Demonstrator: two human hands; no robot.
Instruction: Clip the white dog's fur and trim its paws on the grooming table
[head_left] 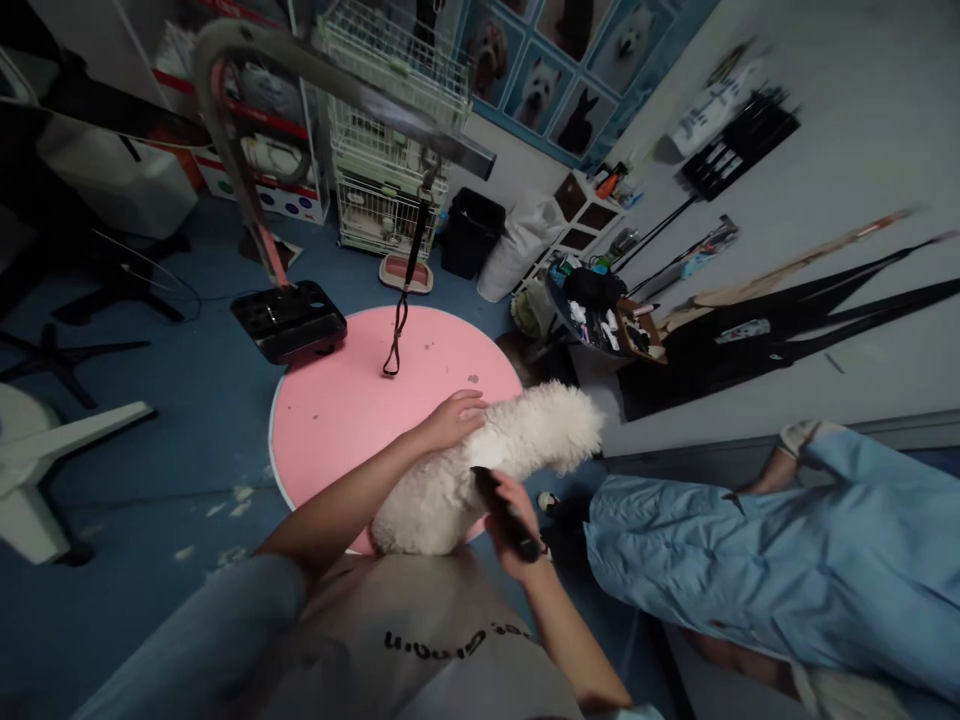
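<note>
L hand (452, 418), flat w/ nothing gripped, lies on white dog (510, 440) at near-R edge of pink rnd table (337, 420); R hand (520, 502) wraps blk clipper-like tool (504, 510). Dog prob. soft, squirmy, best steadied by torso; tool prob. light, stiff, gripped mid-body. Around: co-worker in blue (712, 550), metal arm (337, 80), hanging strap (416, 240), all apart from hands.

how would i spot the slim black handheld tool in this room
Find the round pink tabletop, then the curly white dog at its near right edge. The tool is in the person's right hand, beside the dog; unlike the black hanging strap, it's rigid and gripped.
</note>
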